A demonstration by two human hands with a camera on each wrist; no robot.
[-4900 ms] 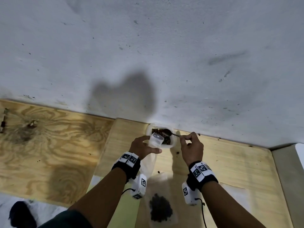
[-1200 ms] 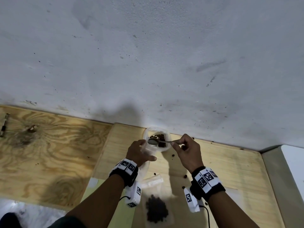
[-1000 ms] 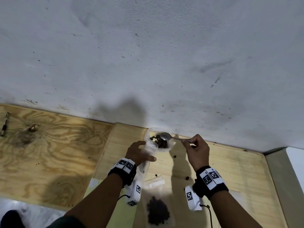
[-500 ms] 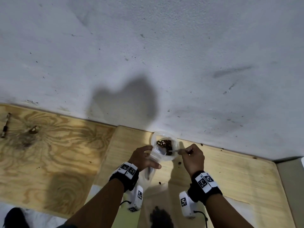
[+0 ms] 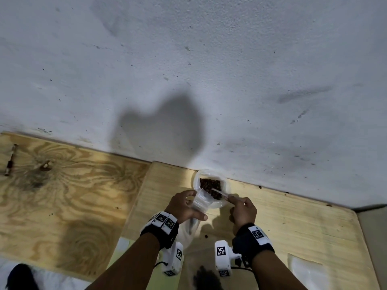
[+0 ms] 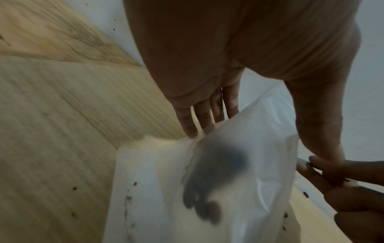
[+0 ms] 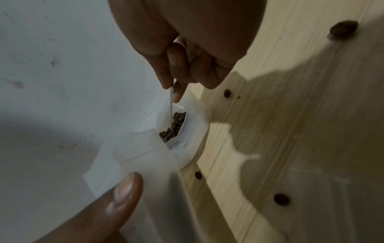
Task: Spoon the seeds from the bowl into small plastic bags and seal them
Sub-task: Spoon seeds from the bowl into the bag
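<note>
The right hand [image 5: 243, 211] pinches the spoon [image 5: 218, 192], whose long axis runs up-left from the grip into the seeds [image 5: 210, 186] in the bowl [image 5: 227, 188], lower centre. The bag [image 5: 199, 203], mouth just left of the bowl, is clamped in the left hand [image 5: 183, 208]: translucent, a few seeds inside.

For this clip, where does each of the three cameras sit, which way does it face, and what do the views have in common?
Head: on the person's head, looking forward and down at the wall and wooden table; both forearms, left hand and right hand show.
Left wrist: along the left palm toward the plastic bag; the other hand's fingertips enter at right.
Right wrist: along the right fingers pinching the spoon toward the bowl of seeds; the left thumb shows.
Shared: the bag appears in all three.
</note>
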